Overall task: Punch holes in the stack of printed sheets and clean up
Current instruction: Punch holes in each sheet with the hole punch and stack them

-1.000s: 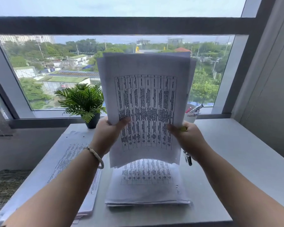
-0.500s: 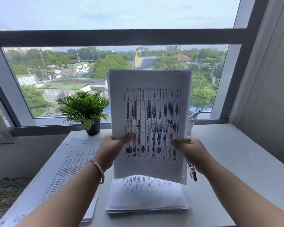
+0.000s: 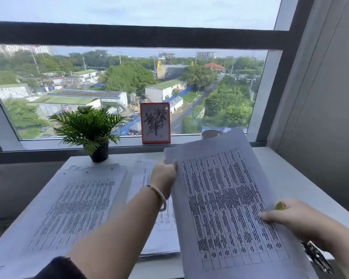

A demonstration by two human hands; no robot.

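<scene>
Stack of printed sheets (image 3: pixel 228 206): head view, the only view. A second ago the batch stood upright in front of the window, squared between both hands; it now lies tilted back and swung to the right side of the desk (image 3: pixel 302 178), lower edge towards the camera, printed table face up. Left hand (image 3: pixel 164 176) grips the upper left edge, thumb on top and fingers curled behind the paper. Right hand (image 3: pixel 288 216) pinches the right edge, thumb on the print; a small yellow object (image 3: pixel 280 206) shows at that hand, identity unclear. The batch appears lifted rather than flat on the desk; contact underneath is hidden. With the batch lowered, a red-framed flower drawing (image 3: pixel 155 122) on the sill is uncovered, beside the potted plant (image 3: pixel 89 127). A punched pile (image 3: pixel 73 206) with dark holes along its far edge lies at left; a second pile (image 3: pixel 155 200) sits mid-desk, partly behind the left forearm. A dark metal tool (image 3: pixel 316 258) shows at lower right under the right wrist, probably the punch, though too little is visible to confirm. Judgement: the batch is aligned and heading for the punch; punching of this batch not yet done, clean-up outstanding.
</scene>
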